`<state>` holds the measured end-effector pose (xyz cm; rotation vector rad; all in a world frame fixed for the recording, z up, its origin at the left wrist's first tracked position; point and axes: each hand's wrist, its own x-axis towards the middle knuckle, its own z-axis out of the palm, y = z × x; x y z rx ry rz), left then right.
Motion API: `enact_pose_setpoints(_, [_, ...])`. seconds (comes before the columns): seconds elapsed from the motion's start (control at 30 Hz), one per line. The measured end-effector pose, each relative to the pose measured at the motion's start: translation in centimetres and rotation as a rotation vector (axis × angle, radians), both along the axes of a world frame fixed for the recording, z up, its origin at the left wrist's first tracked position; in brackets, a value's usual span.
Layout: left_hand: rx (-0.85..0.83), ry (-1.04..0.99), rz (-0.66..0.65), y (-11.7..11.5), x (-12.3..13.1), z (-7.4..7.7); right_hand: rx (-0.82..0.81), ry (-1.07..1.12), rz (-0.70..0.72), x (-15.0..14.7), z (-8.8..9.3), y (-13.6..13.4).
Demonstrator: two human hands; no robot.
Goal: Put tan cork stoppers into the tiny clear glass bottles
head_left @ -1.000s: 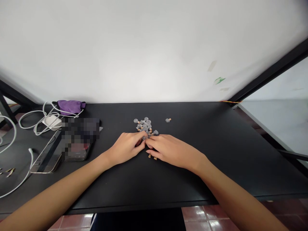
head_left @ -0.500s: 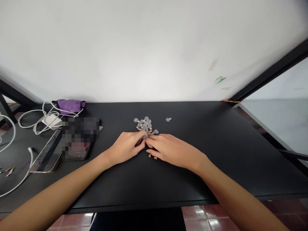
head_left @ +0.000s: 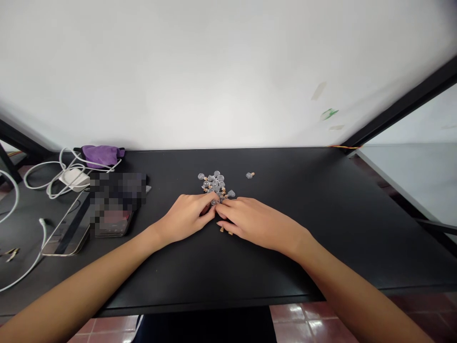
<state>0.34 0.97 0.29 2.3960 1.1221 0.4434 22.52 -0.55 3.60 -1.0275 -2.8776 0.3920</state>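
Observation:
A heap of tiny clear glass bottles [head_left: 215, 182] with cork stoppers lies on the black table, just beyond my fingertips. My left hand [head_left: 185, 215] pinches one small glass bottle [head_left: 213, 202] between thumb and forefinger at the heap's near edge. Meeting it there, my right hand [head_left: 255, 220] has its fingers bent together against the bottle's end; what lies between them is hidden. Two small corks [head_left: 222, 229] rest below the right fingertips. Off to the right, a single corked bottle [head_left: 249, 175] lies apart from the heap.
On the left lie two phones [head_left: 66, 233], one partly blurred out, a white charger [head_left: 74, 179] with a coiled cable, and a purple pouch [head_left: 102, 156]. Small brass-coloured pieces [head_left: 12, 254] sit at the far left. A white wall [head_left: 214, 71] rises behind the table.
The view has shifted slightly. Both hands keep nearly the same place and grip at the near edge of the bottle heap.

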Motion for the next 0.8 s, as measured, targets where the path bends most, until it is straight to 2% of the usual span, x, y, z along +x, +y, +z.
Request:
enact_pose_setpoints(0.4, [0.039, 0.030, -0.021, -0.05, 0.02, -0.01, 0.042, 0.001, 0.023, 0.05, 0.21, -1.04])
enact_pose_setpoints(0.8, [0.054, 0.031, -0.020, -0.07, 0.00, 0.02, 0.001, 0.022, 0.016, 0.06, 0.15, -0.60])
